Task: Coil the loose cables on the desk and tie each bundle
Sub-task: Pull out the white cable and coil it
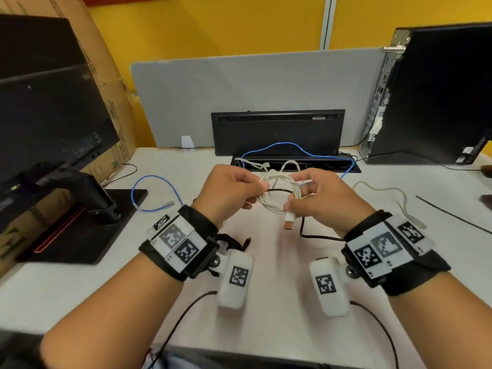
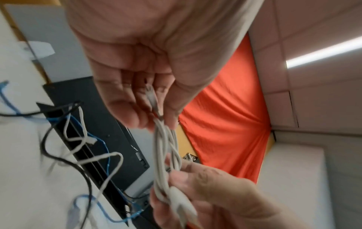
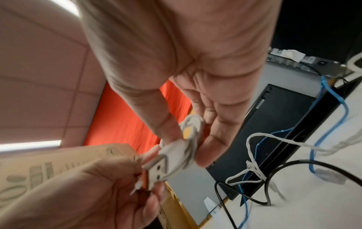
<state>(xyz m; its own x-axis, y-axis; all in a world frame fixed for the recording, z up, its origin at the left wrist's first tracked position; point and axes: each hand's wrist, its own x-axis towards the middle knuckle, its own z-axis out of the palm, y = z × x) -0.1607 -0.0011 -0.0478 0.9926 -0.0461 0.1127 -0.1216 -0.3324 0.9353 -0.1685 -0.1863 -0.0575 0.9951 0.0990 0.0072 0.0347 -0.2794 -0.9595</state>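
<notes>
Gripping the coiled white cable [image 1: 277, 190] from either side, both hands [image 1: 229, 190] pinch it above the desk [image 1: 266, 275].

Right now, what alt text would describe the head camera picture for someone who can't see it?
Two hands, left hand and right hand, hold a coiled white USB cable above a white desk. A loose thin blue network cable lies on the desk, and a black monitor stands at left.

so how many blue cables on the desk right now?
2 visible stretches: one blue loop lying on the desk left of the left hand, one blue arc over the black tray behind the hands. They may join out of sight, so possibly a single cable.
</notes>
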